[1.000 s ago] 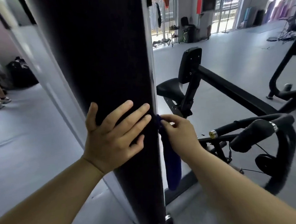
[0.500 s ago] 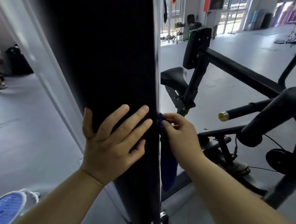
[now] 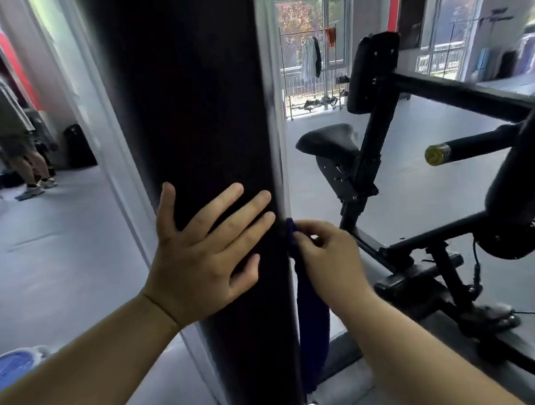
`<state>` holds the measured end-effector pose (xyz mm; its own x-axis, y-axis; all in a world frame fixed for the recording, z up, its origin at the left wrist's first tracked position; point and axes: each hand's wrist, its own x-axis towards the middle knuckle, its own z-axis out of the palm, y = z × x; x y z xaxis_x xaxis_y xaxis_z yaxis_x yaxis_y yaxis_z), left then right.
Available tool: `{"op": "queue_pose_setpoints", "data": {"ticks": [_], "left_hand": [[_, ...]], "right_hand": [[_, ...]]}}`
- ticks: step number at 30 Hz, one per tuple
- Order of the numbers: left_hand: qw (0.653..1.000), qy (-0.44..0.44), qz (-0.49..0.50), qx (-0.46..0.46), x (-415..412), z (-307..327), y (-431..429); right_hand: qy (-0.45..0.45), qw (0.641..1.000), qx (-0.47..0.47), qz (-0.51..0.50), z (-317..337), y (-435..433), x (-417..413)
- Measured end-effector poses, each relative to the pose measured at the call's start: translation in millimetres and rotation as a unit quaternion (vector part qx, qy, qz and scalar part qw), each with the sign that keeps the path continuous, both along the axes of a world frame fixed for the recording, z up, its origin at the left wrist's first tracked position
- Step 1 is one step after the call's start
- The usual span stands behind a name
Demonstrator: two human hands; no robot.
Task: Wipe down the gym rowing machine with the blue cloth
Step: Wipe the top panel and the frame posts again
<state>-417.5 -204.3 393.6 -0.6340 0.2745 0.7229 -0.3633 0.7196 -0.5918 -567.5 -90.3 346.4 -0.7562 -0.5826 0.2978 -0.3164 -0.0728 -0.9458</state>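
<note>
The tall black upright panel (image 3: 189, 119) of the rowing machine fills the middle of the view, with the machine's seat (image 3: 326, 140), rail and handle bar off to its right over the grey floor. The step in hand looks like wiping the panel's narrow right edge. To do it well, the cloth should be pressed flat against that edge and drawn along its full height in one steady line, with the other palm bracing the panel so it does not sway; bunching the cloth into a thin rope would leave most of the edge untouched.

The left hand (image 3: 201, 262) lies flat on the panel's front face, its fingers (image 3: 228, 201) spread wide and straight, pressing on the black surface and gripping nothing.

The right hand (image 3: 329, 258) sits just beside the panel's right edge, its fingers (image 3: 308, 231) curled tight and pinching the top of the blue cloth (image 3: 312, 334) against that edge.

The cloth itself hangs straight down from that pinch, along the edge, its lower end loose near the base of the machine.
</note>
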Motion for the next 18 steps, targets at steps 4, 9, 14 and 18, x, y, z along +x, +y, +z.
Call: {"op": "queue_pose_setpoints", "data": {"ticks": [4,9,14,18], "left_hand": [[0.999,-0.017,0.009,-0.039,1,-30,-2],[0.999,0.041,-0.003,-0.024,-5,-41,1],[0.998,0.058,0.026,-0.013,-10,-62,7],[0.997,0.053,0.031,-0.041,-11,-66,7]], "right_hand": [[0.060,0.996,-0.064,-0.007,-3,-4,-7],[0.073,0.997,-0.036,0.004,-67,2,-1],[0.062,0.997,0.035,0.012,-108,9,2],[0.057,0.997,-0.047,-0.027,-85,0,-2]]}}
